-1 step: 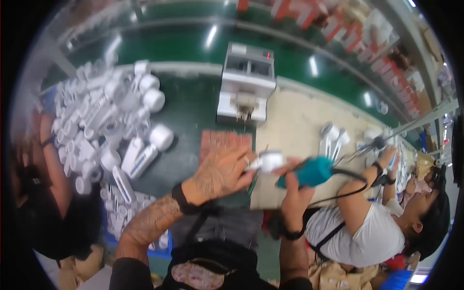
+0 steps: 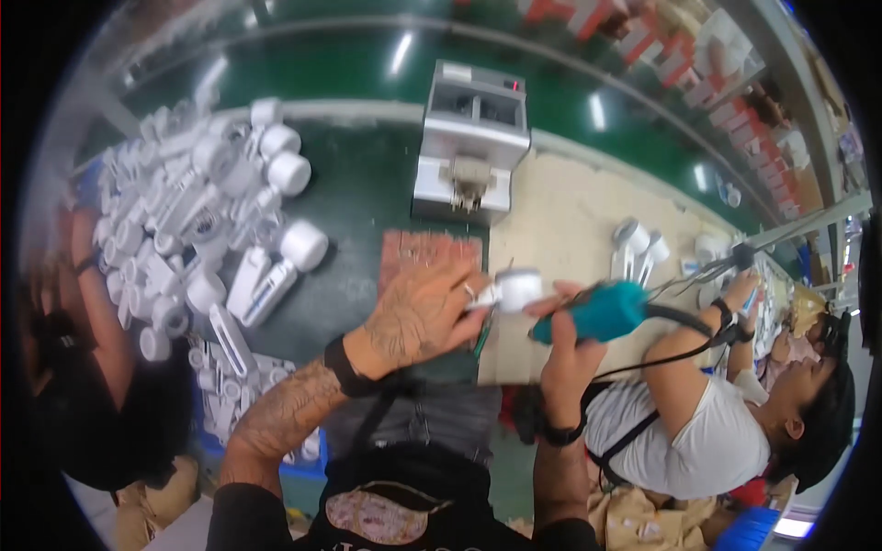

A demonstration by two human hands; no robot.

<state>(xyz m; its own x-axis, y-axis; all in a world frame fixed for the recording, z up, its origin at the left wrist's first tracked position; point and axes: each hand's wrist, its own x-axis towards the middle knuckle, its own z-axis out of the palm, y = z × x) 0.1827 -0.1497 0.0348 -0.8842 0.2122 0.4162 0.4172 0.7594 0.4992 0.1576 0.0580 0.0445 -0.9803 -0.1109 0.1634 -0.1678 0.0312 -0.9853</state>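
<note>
My left hand (image 2: 418, 312) is closed, pinching a small white plastic part with a round head (image 2: 517, 288) over the middle of the table. Wrapped in my right hand (image 2: 570, 365) is a teal corded power tool (image 2: 606, 310), its narrow end pointing left toward the white part. A black cable trails from its back to the right. The tool's tip is hidden by my fingers, so I cannot tell whether it touches the part. A reddish-brown pad (image 2: 427, 246) lies just beyond my left hand. Behind it stands a grey-and-white boxy machine (image 2: 473, 151) with a metal piece on its front.
White plastic parts (image 2: 216, 216) lie heaped at the left. Below them, a blue bin (image 2: 312, 468) holds smaller white pieces. Two white assemblies (image 2: 631, 241) rest on the beige board (image 2: 560, 220) at the right. Another person (image 2: 689, 427) works at the right, and one (image 2: 96, 395) sits at the left.
My right hand and the teal tool have moved slightly right and up in the picture. The machine and the heap appear slightly higher, as the view has shifted a little. Both grips stay the same.
</note>
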